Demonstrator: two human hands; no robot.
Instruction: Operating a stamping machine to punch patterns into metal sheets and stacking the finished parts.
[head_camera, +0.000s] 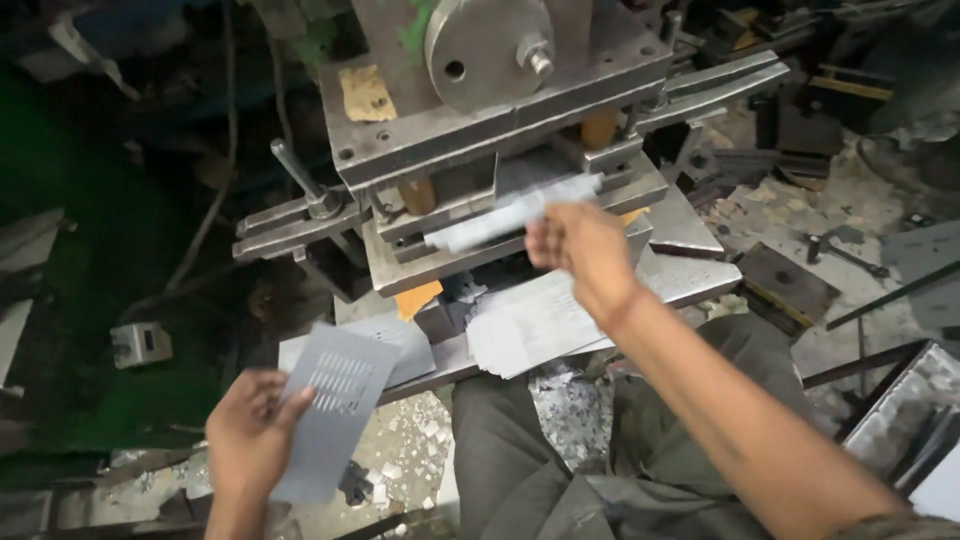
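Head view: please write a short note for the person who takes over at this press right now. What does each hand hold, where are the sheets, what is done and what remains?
Left hand: holds a grey rectangular metal sheet with punched slots, low and away from the press.
Right hand: grips a plain grey metal sheet, blurred, at the gap of the grey steel press die.
Stack of pale blank sheets lies on the press table, in front of the die.
Done: one sheet shows slots.
Left: the plain sheet shows no slots; the stack is unpunched. Whether the sheet is fully seated in the die cannot be told.
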